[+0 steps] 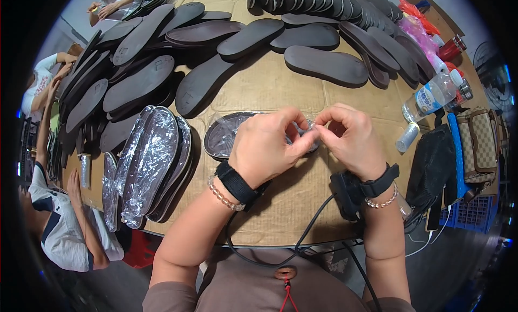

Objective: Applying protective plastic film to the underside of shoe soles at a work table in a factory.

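A dark brown shoe sole wrapped in clear plastic film [224, 134] lies flat on the cardboard-covered table [270, 85] in front of me. My left hand [264, 145] and my right hand [350, 136] meet over its right end, fingertips pinching the film there. Both wrists carry black straps and bead bracelets. The sole's right half is hidden under my hands.
A stack of film-wrapped soles [151, 161] lies at my left. Many bare brown soles [324, 64] cover the table's far side. Plastic bottles [431, 96], a black bag [431, 166] and a checked bag [477, 145] stand at right. Other people [65, 225] sit along the left.
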